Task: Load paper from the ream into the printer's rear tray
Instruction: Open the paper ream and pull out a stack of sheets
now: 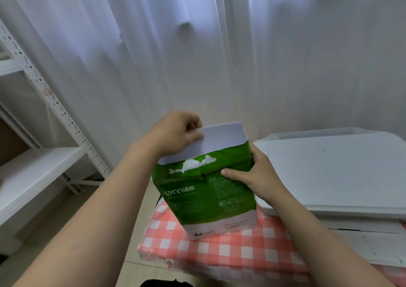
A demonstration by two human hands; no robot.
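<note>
On the pink checked tablecloth [219, 251], just left of the printer [329, 172], your ream [204, 194] stands upright on its short end, its green wrapper torn open at the top. You are at the drawing-out step: a batch of white sheets [222, 139] already stands partly clear of the wrapper's mouth, but nothing has reached the printer.

Your left hand [175, 130] is closed on the upper left edge of those sheets, fingers curled behind and thumb in front. Your right hand [252, 172] is clamped on the wrapper's right side, thumb across the printed face, fingers wrapped behind, steadying the pack against the pull.

By my reading, the next move calls for lifting the batch straight up until it clears the wrapper, keeping the pack pinned down so it does not rise with the paper. Then you need to square the edges and carry the stack to the printer's back. No opened rear tray is visible; the printer's flat lid looks shut, so you will probably have to raise the paper support first.

Count: one ream, one batch of sheets (how many I cannot tell), one printer, two hands, one white shelving unit [33, 165] at your left.
</note>
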